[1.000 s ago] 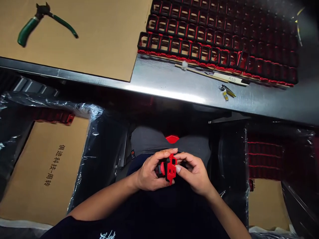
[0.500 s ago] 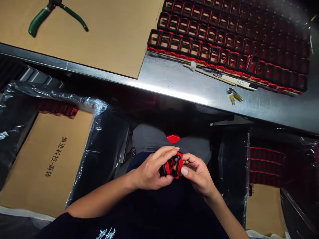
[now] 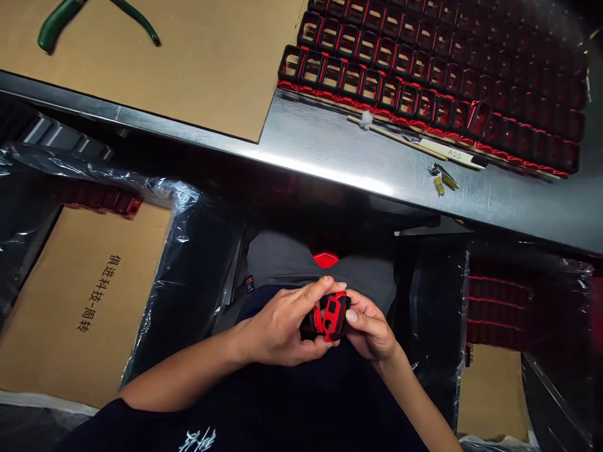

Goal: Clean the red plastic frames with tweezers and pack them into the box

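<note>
A small red and black plastic part [image 3: 333, 317] is held between both hands above my lap, its red face with a square and a round opening turned up. My left hand [image 3: 289, 323] wraps it from the left, thumb and fingers closed on its edges. From the right, my right hand [image 3: 372, 326] grips its black side with the thumb and bent fingers. Rows of similar red and black parts [image 3: 351, 78] stand on the metal table, beyond my hands.
Green-handled pliers [image 3: 59, 25] lie on cardboard [image 3: 198, 69] at the upper left. A wooden stick, a label marked A55 [image 3: 447, 150] and yellow-handled clippers [image 3: 443, 180] rest on the metal table [image 3: 320, 147]. Plastic-lined bins with cardboard [image 3: 61, 301] and red parts flank my lap.
The part has turned in my hands, so its red face with openings now shows instead of its hollow frame. The whole view has shifted slightly.
</note>
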Demonstrator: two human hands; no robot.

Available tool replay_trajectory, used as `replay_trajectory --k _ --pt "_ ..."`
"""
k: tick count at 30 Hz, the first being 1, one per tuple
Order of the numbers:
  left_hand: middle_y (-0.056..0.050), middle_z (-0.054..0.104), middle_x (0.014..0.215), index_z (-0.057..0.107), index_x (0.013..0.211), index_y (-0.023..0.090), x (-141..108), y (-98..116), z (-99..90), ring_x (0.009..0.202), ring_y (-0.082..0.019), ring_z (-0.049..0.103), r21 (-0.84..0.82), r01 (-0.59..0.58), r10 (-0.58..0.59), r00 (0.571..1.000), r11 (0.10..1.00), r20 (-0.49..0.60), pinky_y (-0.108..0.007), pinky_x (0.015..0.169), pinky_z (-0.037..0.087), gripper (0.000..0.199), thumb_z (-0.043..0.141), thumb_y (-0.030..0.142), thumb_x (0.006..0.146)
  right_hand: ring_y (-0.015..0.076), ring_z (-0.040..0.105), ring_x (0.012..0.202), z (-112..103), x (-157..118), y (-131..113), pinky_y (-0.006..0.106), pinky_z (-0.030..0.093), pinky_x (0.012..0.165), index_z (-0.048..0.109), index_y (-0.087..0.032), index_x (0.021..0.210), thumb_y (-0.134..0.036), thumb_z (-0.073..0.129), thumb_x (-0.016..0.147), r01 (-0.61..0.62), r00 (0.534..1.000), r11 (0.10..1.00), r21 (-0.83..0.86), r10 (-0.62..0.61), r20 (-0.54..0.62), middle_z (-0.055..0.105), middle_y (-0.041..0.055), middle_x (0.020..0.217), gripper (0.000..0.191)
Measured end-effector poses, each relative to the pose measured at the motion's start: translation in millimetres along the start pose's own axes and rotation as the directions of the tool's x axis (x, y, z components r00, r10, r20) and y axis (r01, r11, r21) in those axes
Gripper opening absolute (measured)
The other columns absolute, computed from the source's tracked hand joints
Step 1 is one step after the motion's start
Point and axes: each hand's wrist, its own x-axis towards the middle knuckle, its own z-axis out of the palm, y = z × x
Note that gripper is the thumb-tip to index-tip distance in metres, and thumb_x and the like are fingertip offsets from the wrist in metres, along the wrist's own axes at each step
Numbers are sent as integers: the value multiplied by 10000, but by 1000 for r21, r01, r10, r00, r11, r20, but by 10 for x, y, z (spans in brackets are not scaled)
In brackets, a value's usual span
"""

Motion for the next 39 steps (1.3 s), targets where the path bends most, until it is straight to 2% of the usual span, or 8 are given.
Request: replay_trajectory --k 8,13,17,21,25,31,35,39 --pt "-173 594 1472 177 1622 219 -45 -64 -35 1314 -259 636 -86 88 -82 994 992 71 -408 1084 567 958 712 144 830 164 717 684 -4 -42 -11 276 607 615 752 -255 1009 -375 817 833 221 968 939 -265 -244 -58 769 20 848 222" --pt "-132 686 1342 569 1380 215 -98 -94 -20 1233 -283 671 -167 397 -379 916 902 127 -460 1073 550 604 760 246 808 205 710 830 103 -76 -119 385 594 801 758 -291 965 -130 759 851 475 774 436 -764 -620 127 775 21 853 198" --pt "-136 697 1283 590 1324 183 -94 -59 44 1164 -297 684 -427 610 -559 789 667 254 -459 1021 554 650 806 449 772 247 691 843 143 -66 -166 430 598 742 764 -298 1003 -100 735 842 471 685 43 -881 -647 335 764 41 839 257" --pt "-107 693 1204 596 1259 179 -98 -68 127 1097 -262 670 -638 650 -621 714 414 323 -408 987 532 712 881 484 682 270 687 910 159 -60 -151 422 614 730 771 -296 1045 -115 749 835 448 670 -132 -884 -605 430 779 53 879 278" --pt "-52 693 1030 591 1204 196 -135 -106 178 797 -147 660 -828 535 -599 722 165 347 -250 710 540 655 890 439 675 270 704 942 200 -80 -139 455 612 820 727 -297 1171 -97 763 809 459 652 -90 -884 -641 404 788 52 962 416" --pt "-133 736 1120 570 1240 190 -126 -106 183 496 -85 585 -921 366 -526 763 -130 377 -127 299 261 557 750 471 795 259 712 929 148 -99 -173 467 592 866 753 -273 931 -200 678 925 372 660 339 -864 -752 -11 758 48 864 105" --pt "-161 771 907 638 1140 98 -115 -99 188 411 -100 533 -890 374 -504 733 -260 456 -145 264 226 541 636 551 844 243 721 994 102 -95 -157 381 624 836 737 -265 1050 -337 747 898 323 775 607 -726 -610 -165 753 72 1043 169" --pt "-82 677 598 694 1028 49 -147 -108 196 309 -76 405 -846 466 -525 667 -258 528 -162 266 184 621 552 626 848 254 685 1132 118 -108 -120 404 605 951 659 -289 1262 -342 810 836 283 876 652 -704 -474 -86 698 86 1248 455"
